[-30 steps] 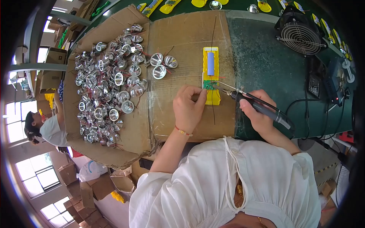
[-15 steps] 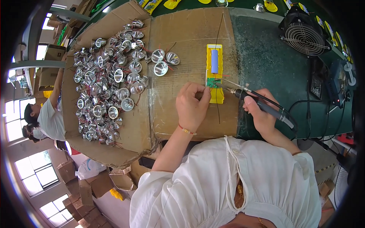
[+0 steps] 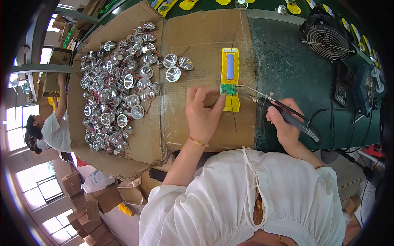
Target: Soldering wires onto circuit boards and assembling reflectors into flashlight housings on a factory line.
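Yellow casing (image 3: 229, 105): blue cell (image 3: 230, 67), green board (image 3: 228, 89); right fingers (image 3: 275, 115) gripping soldering iron (image 3: 293, 120), left fingers (image 3: 220, 105) unclear.

the scene is bright and mostly even, with daylight glaring white through the windows (image 3: 37, 182) at left. shiny metal cups (image 3: 137, 112) give off small sharp highlights, while the green table (image 3: 293, 82) looks darker. the circuit board (image 3: 228, 89) is soft in fine detail. straight edges bow toward the black rim.
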The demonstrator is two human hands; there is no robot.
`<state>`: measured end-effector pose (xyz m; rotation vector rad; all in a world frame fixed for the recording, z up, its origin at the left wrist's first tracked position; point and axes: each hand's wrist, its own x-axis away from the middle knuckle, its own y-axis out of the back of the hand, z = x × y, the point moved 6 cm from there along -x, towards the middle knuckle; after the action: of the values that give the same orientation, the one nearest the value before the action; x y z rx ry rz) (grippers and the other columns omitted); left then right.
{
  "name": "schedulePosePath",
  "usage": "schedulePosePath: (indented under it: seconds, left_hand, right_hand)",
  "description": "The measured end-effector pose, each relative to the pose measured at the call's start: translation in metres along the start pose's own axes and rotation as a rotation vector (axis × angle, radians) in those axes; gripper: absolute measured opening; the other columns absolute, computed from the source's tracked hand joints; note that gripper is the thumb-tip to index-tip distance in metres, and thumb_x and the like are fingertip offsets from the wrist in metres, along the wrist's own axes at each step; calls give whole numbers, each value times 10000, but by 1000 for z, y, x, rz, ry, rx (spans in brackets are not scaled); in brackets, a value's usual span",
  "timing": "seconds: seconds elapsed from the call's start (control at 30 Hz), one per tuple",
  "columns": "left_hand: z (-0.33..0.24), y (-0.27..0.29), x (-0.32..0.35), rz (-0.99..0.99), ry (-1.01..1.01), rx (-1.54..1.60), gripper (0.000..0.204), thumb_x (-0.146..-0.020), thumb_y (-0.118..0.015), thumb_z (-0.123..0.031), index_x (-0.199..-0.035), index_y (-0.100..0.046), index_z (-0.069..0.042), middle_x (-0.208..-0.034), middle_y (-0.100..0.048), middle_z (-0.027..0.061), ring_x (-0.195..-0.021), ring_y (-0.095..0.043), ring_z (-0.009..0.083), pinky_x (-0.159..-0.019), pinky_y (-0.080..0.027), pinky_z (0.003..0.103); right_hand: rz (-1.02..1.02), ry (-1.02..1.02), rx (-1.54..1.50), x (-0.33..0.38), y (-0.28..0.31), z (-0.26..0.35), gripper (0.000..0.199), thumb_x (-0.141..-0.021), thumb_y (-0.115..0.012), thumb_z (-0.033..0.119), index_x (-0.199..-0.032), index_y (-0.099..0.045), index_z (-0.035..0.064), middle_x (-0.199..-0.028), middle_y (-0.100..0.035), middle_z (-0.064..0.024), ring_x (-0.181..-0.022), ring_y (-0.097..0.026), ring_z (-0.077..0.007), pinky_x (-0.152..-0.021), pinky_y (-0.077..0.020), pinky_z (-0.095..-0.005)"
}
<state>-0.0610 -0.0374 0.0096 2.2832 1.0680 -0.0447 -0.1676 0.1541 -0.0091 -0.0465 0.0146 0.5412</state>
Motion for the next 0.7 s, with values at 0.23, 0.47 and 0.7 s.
schedulePosePath:
  seconds: [0.23, 0.47, 0.7]
  left_hand:
    - [-5, -6, 9, 18, -231, -342, 171, -652, -733, -156, -771, -626, -97, -801, -513, 30, -718, -506, 196, -675, -378, 340]
    - [-13, -6, 6, -35, -364, -537, 125, -684, -717, -122, -717, -597, -105, -688, -570, 2, -613, -536, 194, -633, -380, 312]
    - [-5, 3, 6, -14, -259, -290, 65, -741, -666, -58, -771, -616, -31, -687, -563, 38, -617, -560, 148, -586, -427, 290]
  right_hand:
    - [27, 10, -1, 1, -2, 0, 144, -787, -650, 87, -832, -548, -5, -702, -615, -55, -632, -556, -75, -578, -445, -209]
    - [21, -1, 5, 1, -1, 0, 144, -785, -650, 82, -831, -547, -8, -698, -614, -54, -627, -557, -73, -571, -448, -208]
    - [27, 10, 6, 2, -1, 0, 143, -784, -650, 82, -831, -548, -8, -690, -610, -51, -616, -550, -66, -556, -443, -205]
